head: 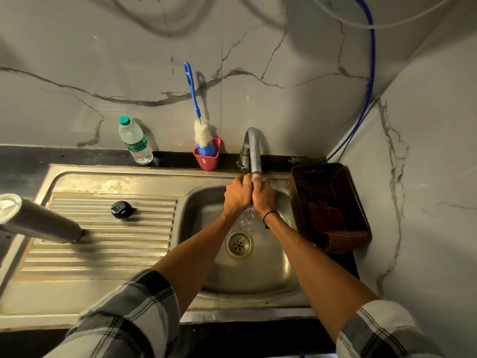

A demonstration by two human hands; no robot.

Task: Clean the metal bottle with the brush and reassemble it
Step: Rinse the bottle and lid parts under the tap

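Metal bottle (41, 220), upright at left edge of sink drainboard (103, 254), lid (121, 209) apart beside it: rigid, likely slick wet, best gripped mid-body; left hand (236, 196) and right hand (263, 196) pressed together under tap (254, 151), fingers holding nothing.

steel drainboard (77, 288) carries metal bottle (41, 223), black cap (121, 209).

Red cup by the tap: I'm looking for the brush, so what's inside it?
The bottle brush stands head-down in the red cup, blue handle leaning on the wall. The cup's bottom is hidden.
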